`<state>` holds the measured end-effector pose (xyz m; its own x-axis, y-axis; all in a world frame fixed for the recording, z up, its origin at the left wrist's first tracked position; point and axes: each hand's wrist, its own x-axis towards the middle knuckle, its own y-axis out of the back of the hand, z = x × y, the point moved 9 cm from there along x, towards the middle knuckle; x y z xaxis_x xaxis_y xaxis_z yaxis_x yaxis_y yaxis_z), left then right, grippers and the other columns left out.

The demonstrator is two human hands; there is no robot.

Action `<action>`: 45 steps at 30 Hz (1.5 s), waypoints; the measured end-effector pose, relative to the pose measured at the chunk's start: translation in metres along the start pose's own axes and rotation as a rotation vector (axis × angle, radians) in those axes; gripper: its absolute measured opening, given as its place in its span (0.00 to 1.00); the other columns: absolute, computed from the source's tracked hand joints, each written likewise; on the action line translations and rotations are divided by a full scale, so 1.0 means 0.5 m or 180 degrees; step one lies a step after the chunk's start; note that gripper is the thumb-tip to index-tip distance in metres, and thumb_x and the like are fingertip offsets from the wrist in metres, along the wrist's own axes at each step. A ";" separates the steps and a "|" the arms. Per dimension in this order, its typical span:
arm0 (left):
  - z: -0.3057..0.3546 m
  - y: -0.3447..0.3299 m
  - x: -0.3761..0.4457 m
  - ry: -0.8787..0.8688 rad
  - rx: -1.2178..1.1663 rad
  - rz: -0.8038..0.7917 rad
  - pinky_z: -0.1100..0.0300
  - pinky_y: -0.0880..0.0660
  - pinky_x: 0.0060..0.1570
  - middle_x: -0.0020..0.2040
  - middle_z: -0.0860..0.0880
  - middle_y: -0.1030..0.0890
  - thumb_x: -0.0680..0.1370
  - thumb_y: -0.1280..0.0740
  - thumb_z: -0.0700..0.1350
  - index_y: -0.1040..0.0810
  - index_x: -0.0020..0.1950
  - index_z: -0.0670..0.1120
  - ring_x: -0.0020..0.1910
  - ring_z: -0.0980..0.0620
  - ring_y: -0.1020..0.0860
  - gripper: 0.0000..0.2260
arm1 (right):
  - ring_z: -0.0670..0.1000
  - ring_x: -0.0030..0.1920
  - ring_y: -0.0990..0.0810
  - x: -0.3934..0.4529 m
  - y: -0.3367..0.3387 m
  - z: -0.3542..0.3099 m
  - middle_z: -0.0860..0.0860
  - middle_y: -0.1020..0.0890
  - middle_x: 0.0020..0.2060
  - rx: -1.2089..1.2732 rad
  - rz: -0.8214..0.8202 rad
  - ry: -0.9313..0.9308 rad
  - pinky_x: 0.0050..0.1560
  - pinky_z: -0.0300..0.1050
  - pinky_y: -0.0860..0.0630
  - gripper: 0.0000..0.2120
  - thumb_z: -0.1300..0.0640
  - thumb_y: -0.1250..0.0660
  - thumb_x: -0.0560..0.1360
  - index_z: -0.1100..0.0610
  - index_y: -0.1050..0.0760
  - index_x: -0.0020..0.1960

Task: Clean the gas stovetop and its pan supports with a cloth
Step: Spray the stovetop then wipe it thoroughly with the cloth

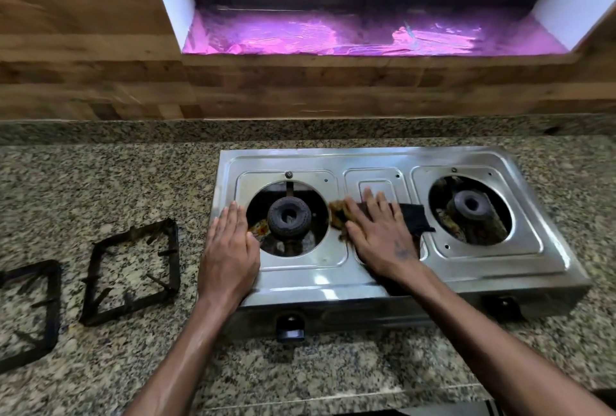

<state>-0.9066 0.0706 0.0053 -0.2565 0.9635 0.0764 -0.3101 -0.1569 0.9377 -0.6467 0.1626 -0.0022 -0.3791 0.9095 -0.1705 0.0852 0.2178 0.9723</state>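
Head view shows my flat right hand (380,235) pressing the cloth (411,217) on the stovetop (366,277), open left hand (230,249) steadying; next I wipe the pan supports (131,270).

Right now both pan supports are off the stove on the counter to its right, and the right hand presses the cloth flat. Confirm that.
Wrong side. In the head view both pan supports lie on the counter left of the stove. The right hand does press the cloth flat.
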 end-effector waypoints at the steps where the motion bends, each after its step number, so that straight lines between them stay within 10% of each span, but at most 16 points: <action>1: -0.001 -0.001 0.002 -0.0007 0.0003 -0.0004 0.54 0.54 0.78 0.79 0.46 0.47 0.81 0.56 0.50 0.48 0.79 0.43 0.78 0.53 0.50 0.27 | 0.52 0.80 0.62 -0.033 -0.004 -0.011 0.49 0.61 0.80 -0.0008 0.0000 0.0193 0.79 0.55 0.62 0.28 0.36 0.62 0.80 0.36 0.58 0.79; 9: 0.123 0.036 0.005 -0.0224 -0.0548 0.0172 0.55 0.52 0.78 0.79 0.47 0.46 0.81 0.53 0.48 0.46 0.79 0.43 0.78 0.54 0.50 0.26 | 0.56 0.81 0.60 0.029 0.013 0.076 0.53 0.57 0.81 0.0034 0.0151 -0.0417 0.79 0.56 0.62 0.32 0.35 0.64 0.77 0.39 0.56 0.80; 15: 0.317 -0.016 0.020 -0.0653 -0.0824 0.0137 0.54 0.47 0.77 0.77 0.43 0.37 0.79 0.53 0.50 0.38 0.77 0.39 0.78 0.50 0.42 0.28 | 0.55 0.81 0.60 0.034 0.008 0.029 0.50 0.58 0.81 -0.0114 -0.0053 0.0321 0.79 0.55 0.61 0.33 0.35 0.68 0.75 0.38 0.56 0.80; 28: 0.411 -0.147 0.023 -0.0940 -0.0037 -0.0382 0.51 0.54 0.77 0.80 0.42 0.45 0.80 0.53 0.49 0.44 0.79 0.40 0.79 0.46 0.47 0.28 | 0.56 0.80 0.63 0.295 0.105 0.238 0.53 0.60 0.81 -0.0224 -0.0202 0.0169 0.78 0.56 0.64 0.26 0.39 0.58 0.84 0.39 0.59 0.80; 36: 0.414 -0.142 0.023 -0.0915 -0.0131 -0.0357 0.57 0.59 0.77 0.80 0.45 0.48 0.81 0.53 0.49 0.46 0.80 0.43 0.79 0.49 0.51 0.27 | 0.56 0.80 0.62 0.183 0.137 0.566 0.53 0.59 0.81 -0.0109 -0.0253 -0.0584 0.78 0.56 0.62 0.27 0.41 0.56 0.84 0.40 0.58 0.80; 45: 0.417 -0.140 0.023 -0.0894 -0.0116 -0.0412 0.56 0.57 0.77 0.80 0.44 0.46 0.80 0.53 0.50 0.44 0.79 0.42 0.79 0.49 0.49 0.28 | 0.56 0.80 0.62 -0.036 0.104 0.630 0.51 0.58 0.81 -0.0057 0.0033 -0.0962 0.79 0.59 0.57 0.27 0.38 0.56 0.82 0.37 0.57 0.80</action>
<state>-0.6971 0.1378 0.0111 0.0487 0.9974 0.0525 -0.3578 -0.0316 0.9333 -0.3451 0.2690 0.0008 -0.0866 0.9764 -0.1980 0.0704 0.2042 0.9764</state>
